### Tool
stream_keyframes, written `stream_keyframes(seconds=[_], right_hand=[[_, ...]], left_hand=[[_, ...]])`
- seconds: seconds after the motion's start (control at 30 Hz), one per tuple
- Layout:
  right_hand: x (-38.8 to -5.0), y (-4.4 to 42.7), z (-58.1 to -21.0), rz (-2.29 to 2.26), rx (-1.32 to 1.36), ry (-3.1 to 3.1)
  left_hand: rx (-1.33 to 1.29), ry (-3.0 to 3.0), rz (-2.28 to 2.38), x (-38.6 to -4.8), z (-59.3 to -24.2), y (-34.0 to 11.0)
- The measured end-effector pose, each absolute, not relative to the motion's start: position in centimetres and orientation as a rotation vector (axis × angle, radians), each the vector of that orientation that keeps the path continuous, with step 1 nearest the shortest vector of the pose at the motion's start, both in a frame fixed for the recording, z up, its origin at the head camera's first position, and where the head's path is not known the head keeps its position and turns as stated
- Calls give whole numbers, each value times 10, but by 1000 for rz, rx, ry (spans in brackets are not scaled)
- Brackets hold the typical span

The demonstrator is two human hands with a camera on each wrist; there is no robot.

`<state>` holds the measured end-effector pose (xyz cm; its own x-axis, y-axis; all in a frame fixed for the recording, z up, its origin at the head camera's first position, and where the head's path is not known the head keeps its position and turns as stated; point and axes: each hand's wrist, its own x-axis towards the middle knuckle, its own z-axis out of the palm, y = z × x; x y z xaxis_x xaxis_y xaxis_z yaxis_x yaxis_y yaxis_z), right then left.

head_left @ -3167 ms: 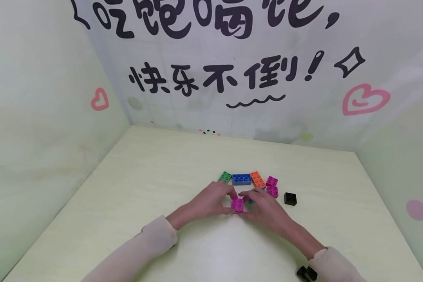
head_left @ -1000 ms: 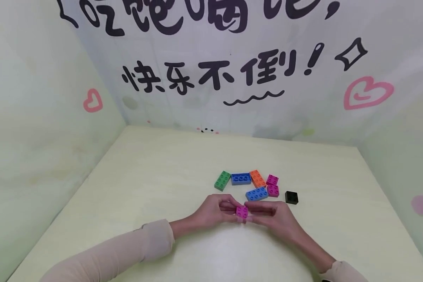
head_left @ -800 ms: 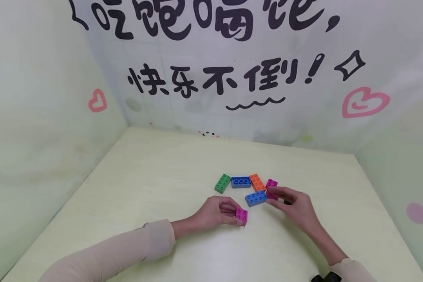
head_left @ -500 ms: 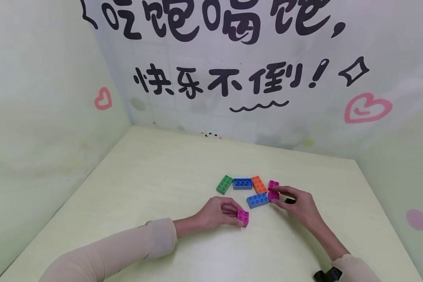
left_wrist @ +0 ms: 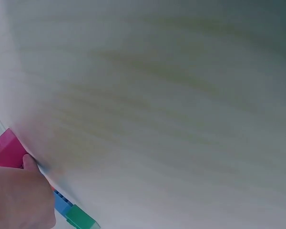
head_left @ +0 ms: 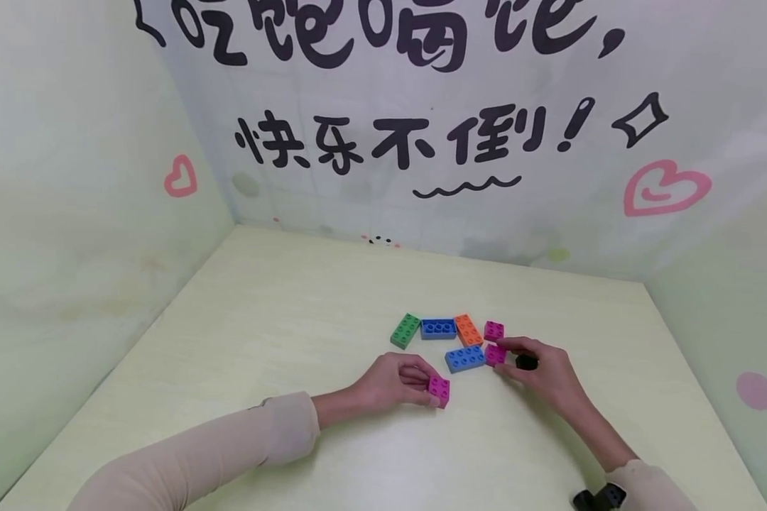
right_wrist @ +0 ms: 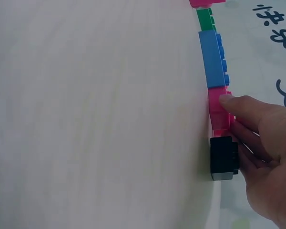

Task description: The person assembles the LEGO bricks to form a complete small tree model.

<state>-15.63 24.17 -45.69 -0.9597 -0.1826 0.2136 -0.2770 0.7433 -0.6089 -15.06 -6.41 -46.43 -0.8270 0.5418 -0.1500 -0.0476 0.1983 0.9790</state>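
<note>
Where the lettered wall (head_left: 358, 206) ends, the pale table (head_left: 281, 305) begins and spreads toward you. Over its middle your left hand (head_left: 383, 383) and right hand (head_left: 546, 372) face each other, well apart, both narrowed in a pinch. Far of them, left to right, lie a green brick (head_left: 405, 331), a dark blue brick (head_left: 438, 328) hollow side up, and an orange brick (head_left: 468, 330); a light blue brick (head_left: 465, 358) lies nearer, studs up. Your left hand grips the first pink brick (head_left: 439, 392), nearest you. Your right hand pinches the second pink brick (head_left: 494, 355), at the light blue brick's right end; a third pink brick (head_left: 494, 331) lies just far of it. Right of that, your hand partly hides a black brick (right_wrist: 221, 157).
</note>
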Motion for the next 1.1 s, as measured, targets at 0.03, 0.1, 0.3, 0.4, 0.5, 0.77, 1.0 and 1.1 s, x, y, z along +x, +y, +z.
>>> stream_keyframes(seconds=[0.03,0.1,0.3,0.4,0.5,0.77,1.0,1.1], right_hand=[[-157,242,-458,1007,365,-2805],[-157,243,-459,1006,354,-2812],[-153,247,-454,1130,285,-2783],[-147,245,-449,1347,288,-2711],[-141,234,-442,1612,378,-2625],[-125,190,-434,1930,574,-2541],[-121,173,-441,1846,683,-2619],[-121,169,-440,1827,708,-2630]], left_hand=[[459,2008,1672,-151,-464,-64],[460,2003,1674,-151,-464,-65],[462,2044,1644,-150,-463,-65],[454,2061,1624,-149,-463,-64],[450,2061,1633,-148,-461,-64],[478,2054,1648,-149,-463,-64],[481,2057,1643,-149,-462,-64],[487,2034,1658,-149,-463,-64]])
